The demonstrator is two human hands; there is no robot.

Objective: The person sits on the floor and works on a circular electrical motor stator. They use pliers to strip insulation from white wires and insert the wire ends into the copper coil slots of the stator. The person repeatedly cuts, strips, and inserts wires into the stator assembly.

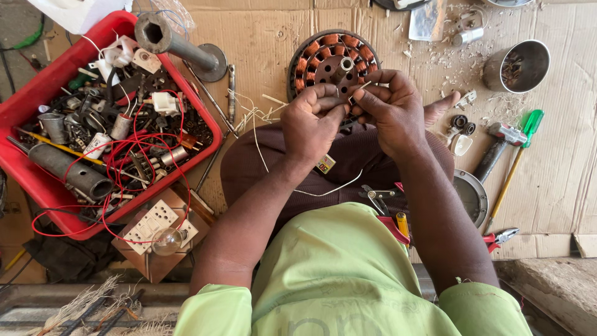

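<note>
Both hands, the left hand [314, 121] and right hand [388, 112], pinch together on a thin white wire [261, 146] just before the copper-wound fan stator [333, 62] on the cardboard, apparently preparing a lead, which next wants steady fingertip control, though the wire tip stays hidden between the fingers.

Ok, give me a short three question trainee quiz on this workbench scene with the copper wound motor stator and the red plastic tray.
1. True or false: the round copper-wound motor stator lies inside the red plastic tray.
2. Which lies nearest the green-handled screwdriver? A) grey hammer B) clear glass bulb C) grey metal pipe
3. What do the left hand and right hand pinch between them?

Key: 1 false, it sits on the brown cardboard sheet. 2 A. 3 a thin pale wire.
</note>
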